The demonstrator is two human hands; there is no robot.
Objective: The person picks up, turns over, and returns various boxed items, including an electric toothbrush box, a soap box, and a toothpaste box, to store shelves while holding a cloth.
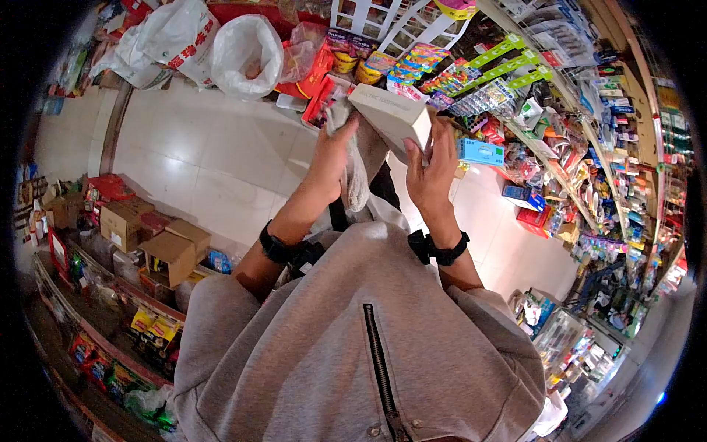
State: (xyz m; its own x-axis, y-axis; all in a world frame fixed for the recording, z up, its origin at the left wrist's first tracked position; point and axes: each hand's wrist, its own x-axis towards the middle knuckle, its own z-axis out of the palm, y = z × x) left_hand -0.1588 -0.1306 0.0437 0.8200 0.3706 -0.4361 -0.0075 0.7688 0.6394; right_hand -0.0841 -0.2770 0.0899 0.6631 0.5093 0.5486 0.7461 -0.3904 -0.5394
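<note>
"What do the 2 hands hold?"

"Near upper centre of the frame, I see the right hand (433,163) gripping 1 white box (387,110); the left hand (335,153) is closed on a limp, pale cloth (358,173)."

"Anything in the way?"

"A blue carton (482,152) sits near the right fingers. White plastic bags (184,48) crowd upper left, cardboard boxes (118,225) left."

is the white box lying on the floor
No, the right hand holds the white box up above the tiled floor.
</note>
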